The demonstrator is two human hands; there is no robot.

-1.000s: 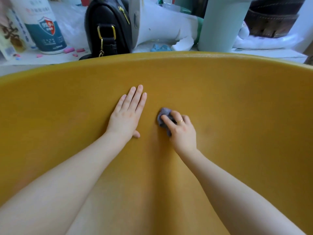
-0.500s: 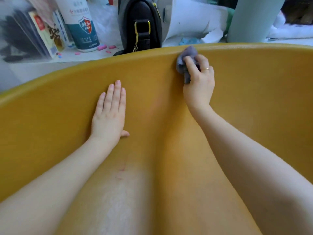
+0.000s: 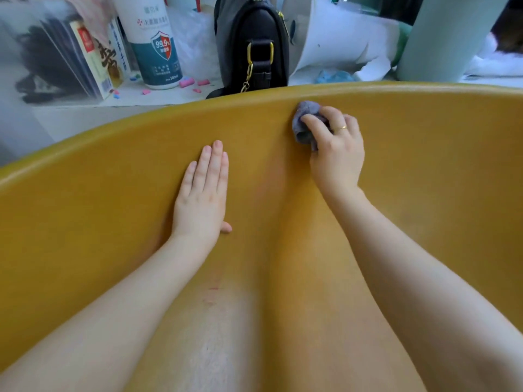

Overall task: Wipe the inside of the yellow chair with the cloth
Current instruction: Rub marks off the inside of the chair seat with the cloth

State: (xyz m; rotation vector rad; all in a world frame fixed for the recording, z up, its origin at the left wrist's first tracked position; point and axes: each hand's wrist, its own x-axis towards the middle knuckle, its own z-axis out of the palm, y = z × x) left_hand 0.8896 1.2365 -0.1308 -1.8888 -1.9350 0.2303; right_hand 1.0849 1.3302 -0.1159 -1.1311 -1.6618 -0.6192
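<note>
The yellow chair [image 3: 424, 171] fills most of the head view, its curved inner wall rising to a rim near the top. My right hand [image 3: 336, 154] grips a small bunched grey-blue cloth [image 3: 304, 125] and presses it against the wall just below the rim, right of centre. A gold ring shows on one finger. My left hand [image 3: 202, 199] lies flat on the inner wall to the left, fingers together and pointing up, holding nothing. Part of the cloth is hidden under my fingers.
Beyond the rim stands a white shelf with a black handbag [image 3: 252, 43], a white and teal spray bottle [image 3: 154, 43], books [image 3: 85, 58], small pink and blue bits, a white object [image 3: 339, 38] and a pale green cylinder [image 3: 447, 35].
My right hand carried the cloth from the middle of the wall up to the rim, then slid slightly down. My left hand stayed flat on the wall.
</note>
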